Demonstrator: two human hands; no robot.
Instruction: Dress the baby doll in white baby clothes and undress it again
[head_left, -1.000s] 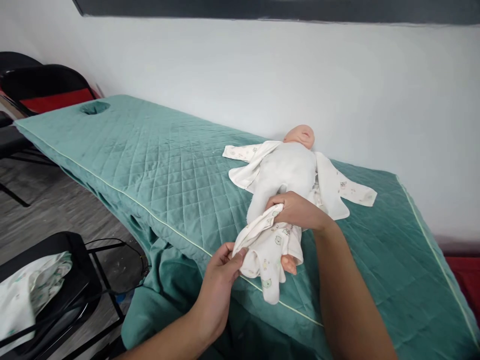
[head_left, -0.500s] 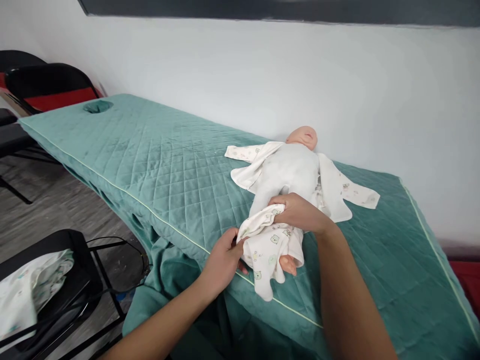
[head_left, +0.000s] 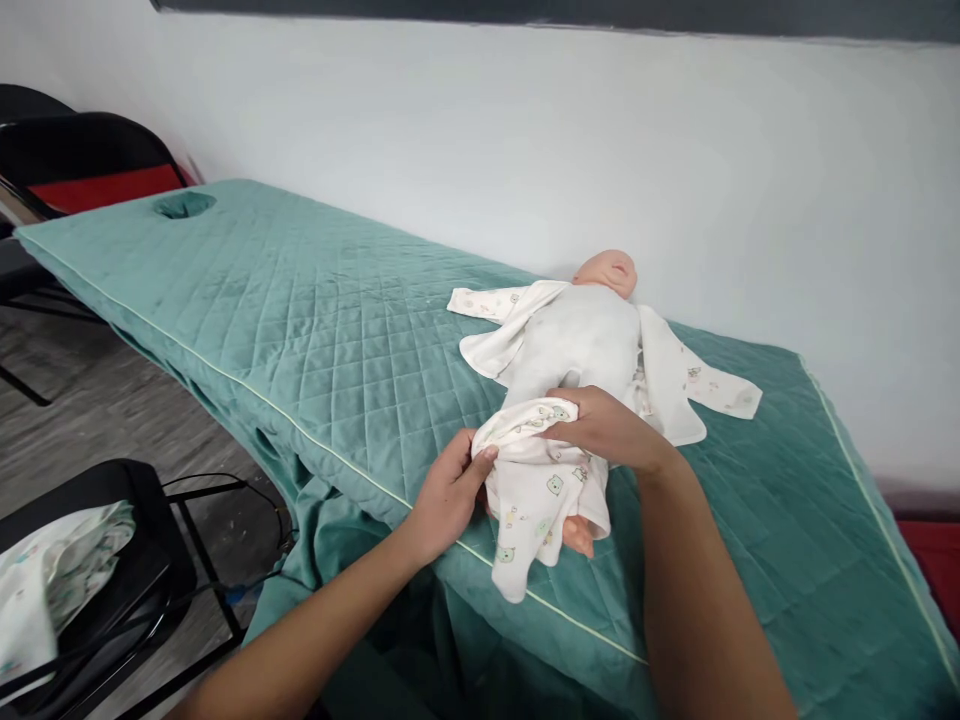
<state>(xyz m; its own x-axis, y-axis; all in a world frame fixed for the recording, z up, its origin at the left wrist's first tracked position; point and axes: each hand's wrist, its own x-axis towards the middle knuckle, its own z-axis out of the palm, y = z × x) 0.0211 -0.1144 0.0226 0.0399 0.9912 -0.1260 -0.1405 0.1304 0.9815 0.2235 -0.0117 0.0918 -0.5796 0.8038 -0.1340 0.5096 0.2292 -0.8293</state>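
In the head view, the doll (head_left: 585, 335) lies face-up on the green quilted bed (head_left: 322, 340), with the printed trousers (head_left: 551, 490) gathered around its lower legs. Beside the doll's legs, the left hand (head_left: 448, 497) pinches the bunched waist edge between thumb and fingers; over the doll's legs, the right hand (head_left: 604, 428) has its fingers clamped on that edge's other end, tips partly hidden.
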